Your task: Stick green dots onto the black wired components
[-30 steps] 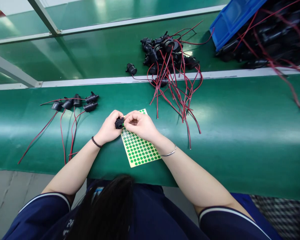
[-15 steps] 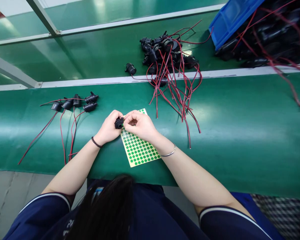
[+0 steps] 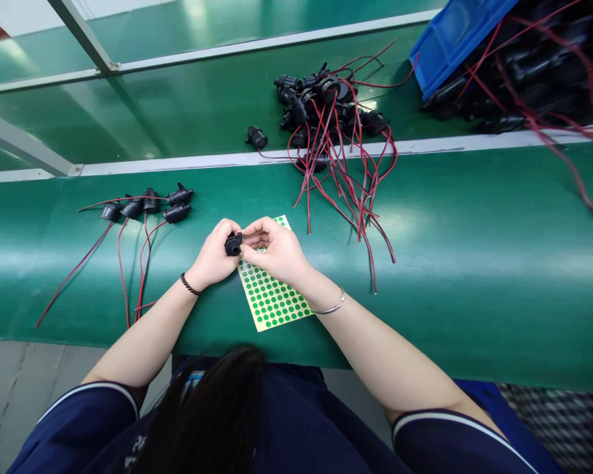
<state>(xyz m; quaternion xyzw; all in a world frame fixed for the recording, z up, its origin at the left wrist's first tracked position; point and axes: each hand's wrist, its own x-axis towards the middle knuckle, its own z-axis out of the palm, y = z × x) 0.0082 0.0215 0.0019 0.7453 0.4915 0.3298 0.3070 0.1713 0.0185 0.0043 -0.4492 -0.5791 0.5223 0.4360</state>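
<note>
My left hand (image 3: 218,251) is closed around a small black pump (image 3: 233,245), with its round spout facing me. Against the pump's right side rest the thumb and forefinger of my right hand (image 3: 273,249), curled and gripping it there. No green dot shows between those fingertips; the contact point is partly covered. Beneath my right hand lies a pale yellow sheet of green dot stickers (image 3: 271,299), its upper middle hidden by the fingers.
Several black pumps (image 3: 151,201) with red wires lie to the left. A larger pile of wired pumps (image 3: 321,105) sits at the back, one lone pump (image 3: 255,137) beside it. A blue bin (image 3: 454,46) of pumps stands back right. A white strip (image 3: 178,160) crosses the green bench.
My right thumb and forefinger have moved from pinching a green dot sticker to spreading against the pump's side. The green between the fingertips no longer shows. My left hand keeps its hold.
</note>
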